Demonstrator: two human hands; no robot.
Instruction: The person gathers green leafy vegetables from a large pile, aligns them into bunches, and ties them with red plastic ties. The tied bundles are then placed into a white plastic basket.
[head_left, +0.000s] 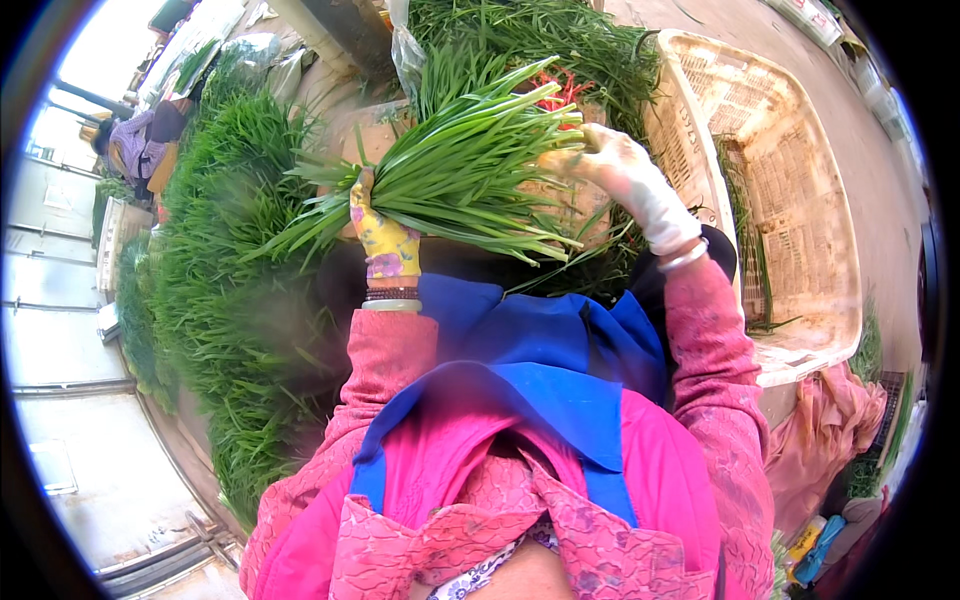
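A fanned bunch of long, flat green leaves that look like garlic chives (465, 165) lies sideways in front of me. My left hand (382, 232), in a yellow floral glove, is shut around its leafy end, with the tips sticking out to the left. At the pale cut ends on the right is my right hand (626, 176), in a white glove with stained fingers. Its fingers curve against the stalk ends; whether they grip any is unclear. Beneath the bunch is a worn board or low stand (585, 206), partly hidden. Red ties (564, 88) lie just behind the stalk ends.
A large pile of greens (240, 300) runs along my left, and more loose greens (540, 30) lie ahead. To my right stands a dirty white plastic crate (795, 187) bearing writing, with a few stalks inside. A metal post (337, 37) rises ahead; another person (142, 146) sits far left.
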